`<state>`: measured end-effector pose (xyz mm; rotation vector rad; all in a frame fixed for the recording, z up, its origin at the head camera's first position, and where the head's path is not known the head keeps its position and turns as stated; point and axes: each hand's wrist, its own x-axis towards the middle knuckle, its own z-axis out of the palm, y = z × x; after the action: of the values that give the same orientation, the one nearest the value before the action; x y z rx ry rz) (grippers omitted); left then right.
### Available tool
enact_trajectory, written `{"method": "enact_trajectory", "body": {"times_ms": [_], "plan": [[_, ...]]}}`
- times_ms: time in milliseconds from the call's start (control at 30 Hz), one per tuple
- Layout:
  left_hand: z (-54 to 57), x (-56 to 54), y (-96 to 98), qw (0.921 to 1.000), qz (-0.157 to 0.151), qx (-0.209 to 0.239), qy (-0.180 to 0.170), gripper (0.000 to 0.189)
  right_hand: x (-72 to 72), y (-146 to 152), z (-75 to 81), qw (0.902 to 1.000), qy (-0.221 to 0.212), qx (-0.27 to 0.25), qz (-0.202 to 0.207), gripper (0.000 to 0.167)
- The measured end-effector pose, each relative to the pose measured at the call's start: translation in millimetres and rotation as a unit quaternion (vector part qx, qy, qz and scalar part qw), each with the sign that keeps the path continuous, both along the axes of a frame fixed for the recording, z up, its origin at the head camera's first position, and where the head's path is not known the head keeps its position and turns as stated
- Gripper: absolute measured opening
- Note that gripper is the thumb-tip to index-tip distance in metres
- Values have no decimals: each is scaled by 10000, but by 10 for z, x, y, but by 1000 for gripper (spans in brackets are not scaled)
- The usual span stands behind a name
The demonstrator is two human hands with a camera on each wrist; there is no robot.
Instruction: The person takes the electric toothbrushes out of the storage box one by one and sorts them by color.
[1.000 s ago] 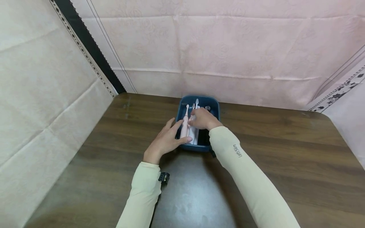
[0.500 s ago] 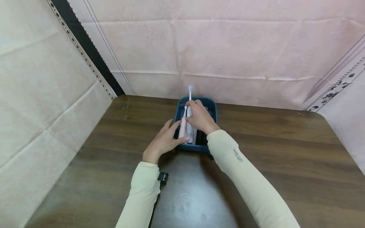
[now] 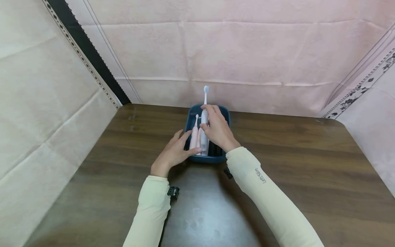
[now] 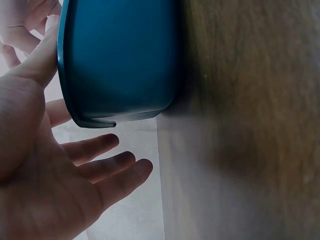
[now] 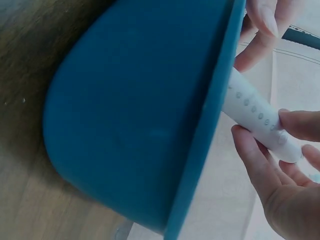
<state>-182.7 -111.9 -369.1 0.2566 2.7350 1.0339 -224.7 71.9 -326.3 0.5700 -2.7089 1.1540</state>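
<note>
A white electric toothbrush [image 3: 204,141] leans up out of a blue bin [image 3: 213,160], its brush head above the far rim. My right hand [image 3: 219,132] pinches its handle between thumb and fingers; the right wrist view shows round marks along that handle [image 5: 254,111]. Inside the bin, to the left, lies a pink electric toothbrush [image 3: 193,138], with another light-coloured handle [image 3: 199,139] beside it, partly covered. My left hand [image 3: 172,151] is spread at the bin's left rim, its thumb over the near edge. In the left wrist view, several left fingers extend straight beside the bin wall [image 4: 120,55].
The bin stands at the far edge of a brown wooden table [image 3: 296,161]. Pale cloth [image 3: 247,51] hangs directly behind it and at both sides. Something dark [image 3: 215,150] lies in the bin's right part, too shaded to identify.
My right hand has taken hold of the white toothbrush and raised its brush end above the bin's far rim. My left hand has stayed at the left rim.
</note>
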Motion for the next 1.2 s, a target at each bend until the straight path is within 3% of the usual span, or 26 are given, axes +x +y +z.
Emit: {"method": "enact_trajectory", "body": {"times_ms": [167, 400, 633, 900, 1200], "plan": [[3, 2, -3, 10000, 4, 0, 2, 88, 34, 46, -4, 9980, 132, -616, -54, 64], [20, -4, 31, 10000, 43, -52, -26, 87, 115, 229, 69, 9875, 284, -1551, -64, 63], [26, -1, 38, 9999, 45, -100, 13, 89, 211, 444, 136, 9802, 619, -1871, -165, 59], [37, 2, 35, 10000, 37, -84, 32, 88, 340, 642, 194, 9694, 535, -2378, -290, 52], [14, -6, 41, 9999, -5, -99, 101, 87, 394, 795, 174, 9686, 654, -2355, -457, 52]]}}
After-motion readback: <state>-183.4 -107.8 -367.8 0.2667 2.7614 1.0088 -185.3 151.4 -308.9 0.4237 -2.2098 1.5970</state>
